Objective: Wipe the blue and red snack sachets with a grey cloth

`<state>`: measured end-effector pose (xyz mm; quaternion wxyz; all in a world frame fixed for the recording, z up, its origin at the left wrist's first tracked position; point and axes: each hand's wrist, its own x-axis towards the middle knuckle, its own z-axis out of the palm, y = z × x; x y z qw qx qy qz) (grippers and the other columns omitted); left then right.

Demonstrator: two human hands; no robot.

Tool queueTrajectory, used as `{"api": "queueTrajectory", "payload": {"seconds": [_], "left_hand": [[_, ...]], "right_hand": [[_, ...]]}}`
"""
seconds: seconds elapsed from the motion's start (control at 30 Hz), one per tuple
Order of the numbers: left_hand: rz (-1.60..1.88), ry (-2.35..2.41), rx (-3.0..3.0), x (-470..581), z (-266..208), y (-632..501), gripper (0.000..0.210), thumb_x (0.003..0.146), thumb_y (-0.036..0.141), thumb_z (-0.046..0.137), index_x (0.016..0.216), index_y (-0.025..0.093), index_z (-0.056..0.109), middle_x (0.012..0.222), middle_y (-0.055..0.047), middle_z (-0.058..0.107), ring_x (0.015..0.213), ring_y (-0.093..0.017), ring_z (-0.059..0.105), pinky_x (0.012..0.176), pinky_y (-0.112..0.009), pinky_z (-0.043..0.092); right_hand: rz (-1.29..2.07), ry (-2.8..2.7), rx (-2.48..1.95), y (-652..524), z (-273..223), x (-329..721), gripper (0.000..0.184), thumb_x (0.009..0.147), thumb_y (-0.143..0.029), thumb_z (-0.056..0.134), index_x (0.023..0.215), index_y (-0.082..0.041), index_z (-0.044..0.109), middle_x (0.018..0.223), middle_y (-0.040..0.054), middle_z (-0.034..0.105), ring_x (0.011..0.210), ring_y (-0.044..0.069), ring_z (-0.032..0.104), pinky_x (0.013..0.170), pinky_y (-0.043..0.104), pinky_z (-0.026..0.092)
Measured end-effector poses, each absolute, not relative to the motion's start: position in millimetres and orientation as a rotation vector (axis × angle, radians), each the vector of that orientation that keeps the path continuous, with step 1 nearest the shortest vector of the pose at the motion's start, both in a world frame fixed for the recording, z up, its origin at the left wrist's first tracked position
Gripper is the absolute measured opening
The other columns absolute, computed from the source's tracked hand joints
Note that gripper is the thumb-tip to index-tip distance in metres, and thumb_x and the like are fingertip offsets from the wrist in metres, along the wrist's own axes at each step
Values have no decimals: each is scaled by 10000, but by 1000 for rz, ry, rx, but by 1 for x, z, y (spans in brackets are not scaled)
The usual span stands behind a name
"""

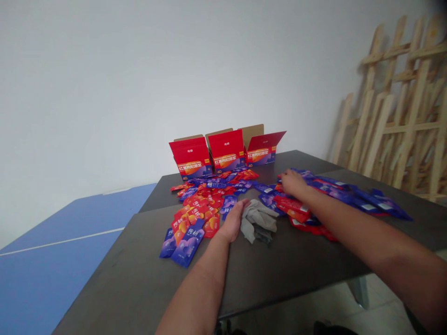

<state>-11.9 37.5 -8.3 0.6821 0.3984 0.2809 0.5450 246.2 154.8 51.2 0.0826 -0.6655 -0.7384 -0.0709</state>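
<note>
While the left hand [234, 222] extends, unclosed, just left of the grey cloth [257, 218], the right hand [292, 182] curls down over right-side packets [290, 204], its grip impossible to tell.

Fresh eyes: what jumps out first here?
Three open red boxes stand in a row toward the back of the dark table. Red and blue sachets lie scattered before them. A crumpled gray cloth lies beside the left hand; the right hand is at sachets further right.

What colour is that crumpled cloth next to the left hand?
Grey all over: the crumpled cloth beside the left hand shows best in the head view.
</note>
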Motion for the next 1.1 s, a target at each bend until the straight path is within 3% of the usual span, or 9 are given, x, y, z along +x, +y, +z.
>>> {"api": "queueTrajectory", "payload": {"seconds": [0.2, 0.4, 0.5, 0.6, 0.83, 0.97, 1.1], "left_hand": [[1227, 652, 1006, -14, -12, 37, 408, 869, 457, 518, 1165, 198, 626, 1295, -106, 573, 1285, -242, 444, 1106, -390, 289], [1230, 665, 1079, -12, -12, 37, 427, 870, 471, 510, 1183, 201, 615, 1281, -100, 586, 1245, -255, 483, 1093, -438, 301], [1241, 673, 1114, -12, -10, 36, 434, 873, 468, 507, 1187, 187, 612, 1285, -111, 580, 1252, -264, 475, 1085, -443, 312], [1254, 674, 1123, -11, -8, 34, 434, 875, 463, 509, 1184, 176, 611, 1286, -119, 577, 1252, -265, 474, 1076, -434, 328], [1256, 691, 1084, -9, -8, 34, 439, 858, 475, 533, 1161, 170, 622, 1263, -132, 591, 1239, -270, 487, 1071, -440, 333], [1247, 679, 1064, -9, -9, 35, 439, 859, 478, 531, 1165, 175, 617, 1267, -130, 589, 1238, -265, 489, 1071, -437, 336], [1243, 670, 1045, -10, -11, 36, 414, 853, 466, 544, 1148, 187, 626, 1257, -123, 598, 1259, -266, 470, 1084, -447, 315]], "right_hand": [[-62, -2368, -1738, 158, 36, 153, 413, 865, -372, 507, 1213, -156, 564, 1226, 179, 560, 1140, 283, 518, 957, 383, 379], [56, -2380, -1833, 185, 19, 113, 915, 672, -689, 612, 1338, -91, 428, 1284, 240, 526, 1174, 366, 503, 953, 456, 383], [80, -2415, -1891, 194, 16, 105, 1006, 649, -760, 568, 1372, -85, 385, 1275, 249, 537, 1152, 367, 526, 932, 450, 399], [40, -2470, -1866, 196, 17, 105, 899, 749, -726, 483, 1382, -96, 380, 1224, 237, 579, 1108, 348, 559, 911, 443, 402], [-93, -2558, -1653, 193, 29, 110, 448, 937, -398, 368, 1318, -212, 514, 1179, 168, 622, 1064, 291, 572, 907, 420, 370], [-139, -2549, -1572, 192, 38, 111, 383, 948, -314, 357, 1240, -218, 586, 1197, 148, 614, 1020, 250, 592, 844, 352, 400], [-211, -2491, -1521, 183, 55, 122, 366, 952, -324, 359, 1095, -144, 644, 1142, 168, 634, 1042, 251, 581, 860, 332, 395]]}}
